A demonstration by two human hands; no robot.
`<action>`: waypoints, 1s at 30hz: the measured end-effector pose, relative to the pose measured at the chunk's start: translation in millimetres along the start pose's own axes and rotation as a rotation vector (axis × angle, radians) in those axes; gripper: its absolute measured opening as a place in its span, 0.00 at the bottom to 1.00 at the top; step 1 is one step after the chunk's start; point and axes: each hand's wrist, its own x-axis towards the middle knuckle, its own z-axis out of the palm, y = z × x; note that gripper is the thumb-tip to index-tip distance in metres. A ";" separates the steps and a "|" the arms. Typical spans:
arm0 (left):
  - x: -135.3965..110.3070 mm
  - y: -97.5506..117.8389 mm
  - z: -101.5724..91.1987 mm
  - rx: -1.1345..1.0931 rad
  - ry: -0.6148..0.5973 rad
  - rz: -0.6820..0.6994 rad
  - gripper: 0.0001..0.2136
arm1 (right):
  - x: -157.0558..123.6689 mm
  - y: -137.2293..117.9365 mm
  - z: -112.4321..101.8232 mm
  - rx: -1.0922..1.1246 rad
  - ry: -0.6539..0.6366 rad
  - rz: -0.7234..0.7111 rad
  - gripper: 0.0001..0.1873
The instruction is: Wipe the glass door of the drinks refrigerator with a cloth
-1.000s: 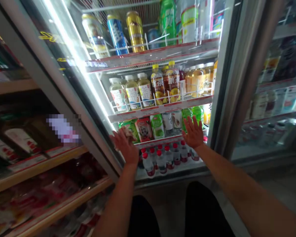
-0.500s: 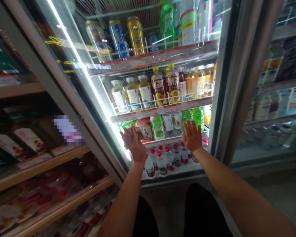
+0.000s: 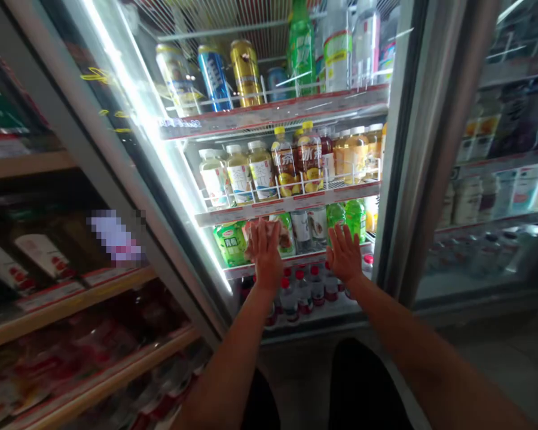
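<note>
A crumpled pinkish cloth (image 3: 250, 243) lies under my left hand (image 3: 268, 263), which presses it flat to the glass of a drinks cooler door. Its fingers point up and cover part of the cloth. To the right, my right hand (image 3: 346, 260) rests with fingers spread on or very near the same glass, and nothing shows in it. Behind the glass by my left hand is a green drink pack (image 3: 231, 243). Green bottles (image 3: 355, 218) stand behind my right fingertips.
A metal door frame (image 3: 397, 179) borders the glass on the right. Lit shelves behind it hold cans (image 3: 245, 71), tea bottles (image 3: 311, 158) and red-capped water bottles (image 3: 289, 301). Wooden shelves (image 3: 72, 295) with bottles stand at left. My knees (image 3: 363, 382) are below.
My left hand has slid right across the glass with the cloth, uncovering the green pack. My right hand stays nearly in place. The view has shifted slightly.
</note>
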 end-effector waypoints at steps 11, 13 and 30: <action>10.7 23.0 6.3 -0.033 -0.103 0.218 0.22 | -1.3 4.9 -8.3 0.027 -0.053 -0.028 0.38; 21.6 25.3 8.7 -0.021 -0.075 0.190 0.22 | -2.1 5.4 -9.8 0.036 -0.059 -0.030 0.38; 18.1 37.9 13.9 -0.044 -0.250 0.303 0.24 | -10.0 9.6 -16.1 0.067 -0.065 -0.074 0.37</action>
